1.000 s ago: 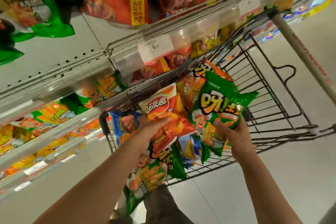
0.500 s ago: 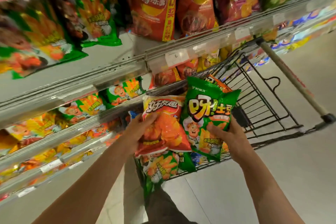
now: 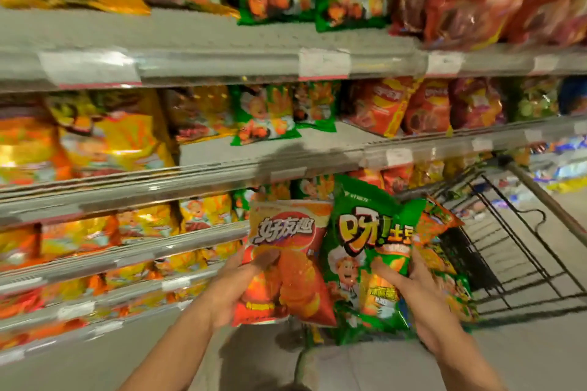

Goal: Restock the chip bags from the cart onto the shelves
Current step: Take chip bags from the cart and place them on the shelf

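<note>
A: Biggest first. Tiered grey metal shelving (image 3: 222, 152) fills the left and upper view, four or five levels, price tags on clear front strips. Bags on every tier, mostly blurred: yellow-orange ones left, green ones centre, red ones upper right.

B: Bare patch anywhere?

A: Yes, on the middle tier, in front of the small green bags (image 3: 266, 117); a shadow falls across it.

B: Cart?

A: Black wire shopping cart (image 3: 508, 247) at right, on the pale floor, its grey push bar (image 3: 546, 200) running toward the right edge. Its near corner is hidden behind the held bags. An orange-and-green bag (image 3: 435, 225) shows behind the green one, over the cart's edge; I cannot tell if it lies in the cart or is held.

B: Held bags?

A: Two, side by side, upright, edges touching, raised in front of the lower shelves. Left hand (image 3: 228, 292) grips an orange-red foil chip bag with white lettering (image 3: 289, 260), thumb pressed on the front, the other fingers behind and out of sight. Right hand (image 3: 419, 298) clamps a green foil chip bag with a cartoon chef (image 3: 365, 251), thumb across the lower front, fingers curled round its right edge.

B: Either bag touching a shelf?

A: No, both are clear of it.
</note>
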`<control>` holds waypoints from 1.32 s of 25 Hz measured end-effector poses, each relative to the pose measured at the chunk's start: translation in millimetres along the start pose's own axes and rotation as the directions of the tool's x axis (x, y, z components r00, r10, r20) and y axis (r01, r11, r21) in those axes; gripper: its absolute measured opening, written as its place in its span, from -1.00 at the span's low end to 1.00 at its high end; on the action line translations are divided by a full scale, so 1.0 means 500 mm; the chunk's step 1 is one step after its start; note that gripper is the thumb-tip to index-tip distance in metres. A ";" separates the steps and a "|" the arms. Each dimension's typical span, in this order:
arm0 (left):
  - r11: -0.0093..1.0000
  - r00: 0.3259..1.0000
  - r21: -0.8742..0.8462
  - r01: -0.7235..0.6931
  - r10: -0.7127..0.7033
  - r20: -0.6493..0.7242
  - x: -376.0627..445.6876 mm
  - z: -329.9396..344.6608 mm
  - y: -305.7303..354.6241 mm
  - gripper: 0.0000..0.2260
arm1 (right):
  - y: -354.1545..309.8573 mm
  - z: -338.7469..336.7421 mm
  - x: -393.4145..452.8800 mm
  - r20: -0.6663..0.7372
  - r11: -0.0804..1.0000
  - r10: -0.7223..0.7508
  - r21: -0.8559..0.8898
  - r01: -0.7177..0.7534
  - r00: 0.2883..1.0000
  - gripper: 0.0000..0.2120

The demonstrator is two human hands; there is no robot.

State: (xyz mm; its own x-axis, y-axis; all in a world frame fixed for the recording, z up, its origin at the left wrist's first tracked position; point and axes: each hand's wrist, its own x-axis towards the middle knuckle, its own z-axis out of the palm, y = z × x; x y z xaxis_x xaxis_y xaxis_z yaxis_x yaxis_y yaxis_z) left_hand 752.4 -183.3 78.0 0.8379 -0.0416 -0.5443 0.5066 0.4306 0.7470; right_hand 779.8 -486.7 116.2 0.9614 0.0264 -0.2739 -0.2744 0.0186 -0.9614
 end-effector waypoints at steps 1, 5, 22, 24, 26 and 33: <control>0.999 0.999 0.001 -0.034 0.034 -0.026 -0.017 -0.025 0.014 -0.46 | -0.010 0.025 0.007 0.020 1.000 -0.009 -0.019 0.009 1.000 -0.28; 0.976 0.970 -0.024 -0.216 0.212 -0.121 -0.061 -0.094 0.065 -0.32 | -0.068 0.102 0.070 0.079 0.999 0.000 0.045 -0.004 0.997 -0.01; 0.824 0.726 0.219 -0.522 0.565 -0.393 -0.040 0.008 0.155 -0.35 | -0.354 0.115 0.610 0.151 0.997 -0.076 0.001 0.077 0.986 -0.46; 0.820 0.706 0.239 -0.520 0.570 -0.419 -0.038 0.012 0.150 -0.35 | -0.336 0.115 0.630 0.191 0.986 -0.139 -0.064 0.154 0.972 -0.55; 0.820 0.701 0.241 -0.520 0.570 -0.428 -0.038 0.016 0.149 -0.39 | -0.313 0.117 0.632 0.252 0.967 -0.176 -0.138 0.216 0.952 -0.55; 0.854 0.706 0.232 -0.466 0.517 -0.484 -0.038 0.019 0.150 -0.50 | -0.310 0.135 0.652 0.309 0.973 -0.180 -0.083 0.215 0.934 -0.62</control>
State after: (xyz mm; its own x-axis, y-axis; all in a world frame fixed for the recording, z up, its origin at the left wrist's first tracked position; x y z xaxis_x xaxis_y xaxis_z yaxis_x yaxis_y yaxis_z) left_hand 776.4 -158.9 147.8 0.7551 0.6295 -0.1834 0.0894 0.1782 0.9799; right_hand 1134.2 -413.6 177.5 0.9410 0.3301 -0.0748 -0.0586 -0.0589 -0.9965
